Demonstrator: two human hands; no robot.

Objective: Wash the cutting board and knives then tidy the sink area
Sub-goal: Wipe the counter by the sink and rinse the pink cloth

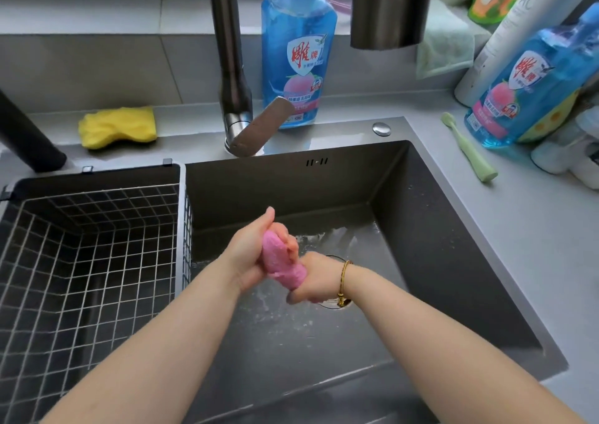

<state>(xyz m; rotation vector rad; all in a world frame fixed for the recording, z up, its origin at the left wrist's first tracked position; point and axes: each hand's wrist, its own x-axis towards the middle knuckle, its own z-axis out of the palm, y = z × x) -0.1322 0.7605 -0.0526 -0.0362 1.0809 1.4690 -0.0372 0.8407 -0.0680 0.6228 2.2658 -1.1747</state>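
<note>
Your left hand [248,255] is curled round the upper end of the pink cloth [281,261], thumb pointing to 12 o'clock. Your right hand [312,282] is clamped on the lower end, just toward 4 o'clock of the left. The cloth is rolled into a tight wad between the two fists, held above the wet floor of the sink [437,261]. This looks like a wringing step, probably late in the task, since no cutting board or knife shows anywhere in view. Expect the cloth to be soft, light and sodden, and slippery only if soapy. It gives under any grip, so take it at both ends and twist the fists opposite ways. A wire basket [81,261] sits at 9 o'clock and a yellow sponge [118,127] lies on the tabletop [534,229] at 10 o'clock. A blue soap bottle [298,50] stands at 12 o'clock, behind the tap [233,67].
</note>
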